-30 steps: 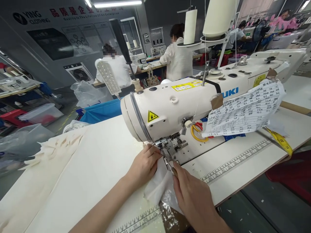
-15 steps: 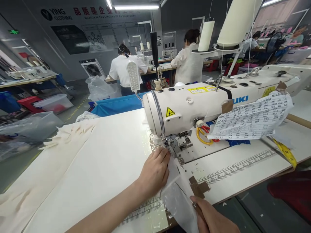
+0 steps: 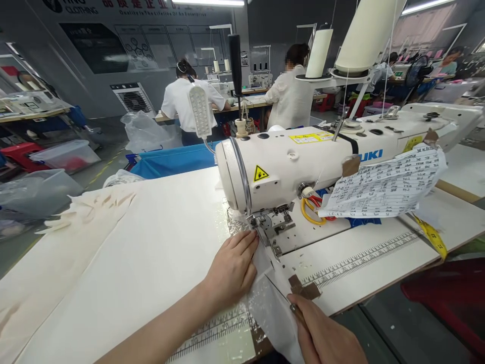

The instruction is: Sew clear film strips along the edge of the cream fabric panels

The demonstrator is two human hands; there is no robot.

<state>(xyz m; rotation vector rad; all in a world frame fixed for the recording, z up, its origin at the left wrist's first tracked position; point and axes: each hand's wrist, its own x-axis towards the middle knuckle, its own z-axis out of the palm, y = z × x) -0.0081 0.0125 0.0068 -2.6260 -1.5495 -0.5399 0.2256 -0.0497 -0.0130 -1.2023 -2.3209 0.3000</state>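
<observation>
My left hand [image 3: 233, 265] is closed, fingertips bunched on sheer white fabric [image 3: 271, 308] just in front of the presser foot [image 3: 255, 222]. The fabric runs from the sewing machine [image 3: 280, 164] toward me and hangs over the table's front edge. Lower right, my right hand [image 3: 318, 323] is wrapped round an awl [image 3: 292, 307], whose thin metal spike lies over the fabric and points up toward the needle area. Part of the awl's handle is hidden in the palm. Whether the right fingers also pinch fabric, I cannot tell.
Cream fabric [image 3: 76, 242] is spread at the table's left. A handwritten sheet [image 3: 382, 187], yellow-handled scissors [image 3: 311, 215] and a yellow tape measure [image 3: 430, 235] are by the machine. Thread cones [image 3: 366, 35] stand above. Two people in white sit at machines behind.
The view has shifted slightly, moving the scene left. More of the awl's spike shows over the fabric now. My left hand stays by the presser foot.
</observation>
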